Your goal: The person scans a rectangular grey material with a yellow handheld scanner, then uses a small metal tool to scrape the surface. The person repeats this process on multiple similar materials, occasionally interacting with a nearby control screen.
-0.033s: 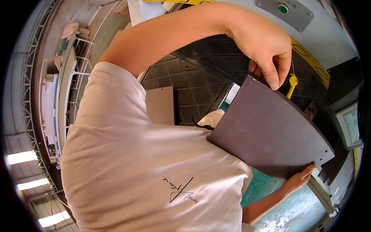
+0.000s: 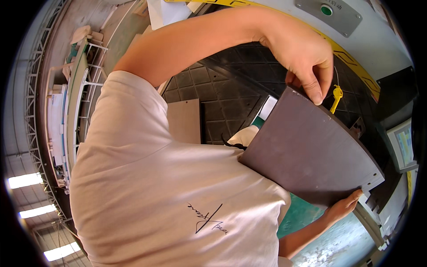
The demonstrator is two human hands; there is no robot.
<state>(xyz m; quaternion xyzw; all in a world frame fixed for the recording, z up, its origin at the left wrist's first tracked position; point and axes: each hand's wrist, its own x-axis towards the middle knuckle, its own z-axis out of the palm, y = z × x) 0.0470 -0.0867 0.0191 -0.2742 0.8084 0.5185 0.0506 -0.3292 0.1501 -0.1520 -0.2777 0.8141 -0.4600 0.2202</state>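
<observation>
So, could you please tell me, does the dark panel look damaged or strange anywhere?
Perhaps slightly worn: the dark panel has small pale marks along its upper edge, near the left hand, which stand out against its dark surface. They may be chips or only dust. Nothing else looks odd.

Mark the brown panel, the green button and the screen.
Brown panel (image 2: pixel 311 149), head view: middle of its broad face.
Green button (image 2: pixel 326 10), head view: its cap's centre.
Screen (image 2: pixel 404 144), head view: its lit display.

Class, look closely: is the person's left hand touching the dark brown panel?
Touching: the head view shows the left hand with its thumb tip against the upper edge of the dark brown panel.
</observation>
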